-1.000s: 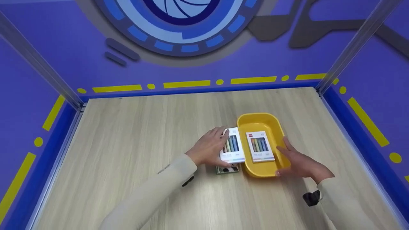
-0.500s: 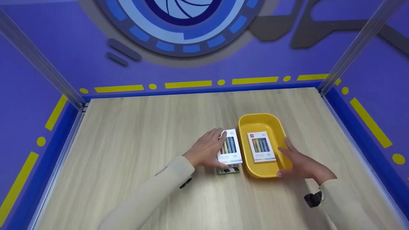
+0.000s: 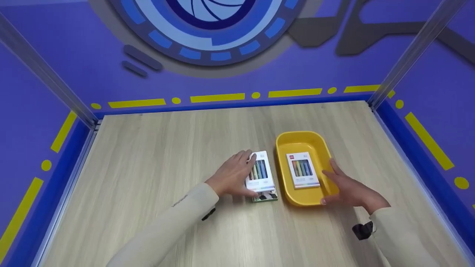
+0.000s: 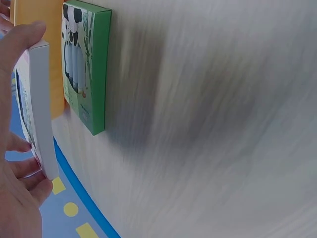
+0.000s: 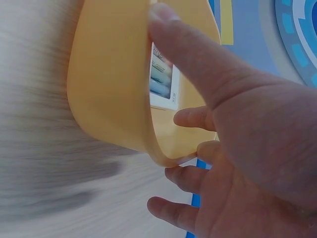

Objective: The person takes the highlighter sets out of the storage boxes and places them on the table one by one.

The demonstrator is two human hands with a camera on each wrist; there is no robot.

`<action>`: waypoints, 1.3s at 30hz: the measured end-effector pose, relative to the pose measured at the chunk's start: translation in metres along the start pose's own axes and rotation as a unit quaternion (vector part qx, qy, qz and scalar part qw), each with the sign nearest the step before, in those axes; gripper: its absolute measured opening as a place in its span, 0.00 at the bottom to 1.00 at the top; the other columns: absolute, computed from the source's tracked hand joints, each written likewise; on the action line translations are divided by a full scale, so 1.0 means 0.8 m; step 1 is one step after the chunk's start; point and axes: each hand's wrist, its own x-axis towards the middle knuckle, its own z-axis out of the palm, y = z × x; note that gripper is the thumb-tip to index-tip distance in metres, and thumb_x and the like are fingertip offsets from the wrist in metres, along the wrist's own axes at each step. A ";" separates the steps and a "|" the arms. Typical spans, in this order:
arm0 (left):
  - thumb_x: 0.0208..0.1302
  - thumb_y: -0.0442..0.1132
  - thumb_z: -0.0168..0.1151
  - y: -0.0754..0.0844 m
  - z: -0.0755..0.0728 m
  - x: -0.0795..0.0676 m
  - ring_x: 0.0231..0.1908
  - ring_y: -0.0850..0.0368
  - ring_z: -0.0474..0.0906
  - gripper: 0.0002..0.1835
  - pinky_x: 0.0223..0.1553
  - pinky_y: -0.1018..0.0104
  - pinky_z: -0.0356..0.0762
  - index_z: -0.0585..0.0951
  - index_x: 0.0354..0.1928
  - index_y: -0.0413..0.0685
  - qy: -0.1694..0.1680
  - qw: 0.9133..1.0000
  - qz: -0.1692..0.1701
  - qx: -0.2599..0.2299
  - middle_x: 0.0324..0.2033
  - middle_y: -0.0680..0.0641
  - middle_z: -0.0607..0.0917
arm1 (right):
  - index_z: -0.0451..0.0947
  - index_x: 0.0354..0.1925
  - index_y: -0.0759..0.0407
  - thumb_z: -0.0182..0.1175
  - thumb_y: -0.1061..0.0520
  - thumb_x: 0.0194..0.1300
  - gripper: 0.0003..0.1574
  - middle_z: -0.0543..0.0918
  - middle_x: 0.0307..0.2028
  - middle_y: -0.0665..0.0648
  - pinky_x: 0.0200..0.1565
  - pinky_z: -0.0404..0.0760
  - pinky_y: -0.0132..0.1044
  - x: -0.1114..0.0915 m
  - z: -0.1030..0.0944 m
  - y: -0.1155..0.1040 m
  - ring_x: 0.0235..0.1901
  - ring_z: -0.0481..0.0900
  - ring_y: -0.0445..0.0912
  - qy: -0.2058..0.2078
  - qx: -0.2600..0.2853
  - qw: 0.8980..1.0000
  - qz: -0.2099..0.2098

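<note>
Head view | left hand (image 3: 231, 174) pinches white box (image 3: 262, 174) (ends only), slip could hit panda box (image 4: 84, 99) | right hand (image 3: 350, 191), uncurled, touches tray (image 3: 301, 197)

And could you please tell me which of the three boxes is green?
The panda box lying on the table beside the yellow tray. The others are white: the held box in the left grip and the inner box inside the tray.

Held in my left hand (image 3: 232, 175), the white box (image 3: 261, 174) moved leftward. A second ago its right edge overlapped the tray's (image 3: 302, 195) rim in the head view; now a strip of table (image 3: 273, 161) showed between them.
</note>
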 end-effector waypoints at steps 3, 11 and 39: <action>0.45 0.78 0.59 -0.002 0.001 -0.003 0.73 0.48 0.54 0.64 0.74 0.56 0.54 0.52 0.75 0.44 -0.003 1.000 -0.002 0.000 0.74 0.42 0.56 | 0.47 0.76 0.59 0.70 0.31 0.45 0.72 0.22 0.75 0.62 0.69 0.47 0.65 0.000 0.000 0.001 0.74 0.37 0.68 -0.002 0.000 1.000 -0.002; 0.45 0.77 0.59 -0.007 0.008 -0.012 0.73 0.48 0.54 0.64 0.74 0.56 0.55 0.52 0.75 0.43 -0.008 1.000 0.001 -0.004 0.74 0.41 0.57 | 0.48 0.75 0.60 0.71 0.33 0.45 0.71 0.23 0.75 0.64 0.69 0.47 0.65 -0.001 0.000 -0.002 0.73 0.38 0.69 -0.002 0.003 1.000 -0.003; 0.45 0.76 0.62 -0.040 0.028 -0.038 0.74 0.47 0.51 0.64 0.74 0.56 0.53 0.52 0.75 0.41 -0.019 0.999 0.000 -0.039 0.74 0.40 0.55 | 0.48 0.76 0.58 0.71 0.37 0.49 0.67 0.22 0.75 0.61 0.69 0.49 0.65 -0.001 0.000 0.000 0.74 0.38 0.68 0.000 0.005 1.000 0.000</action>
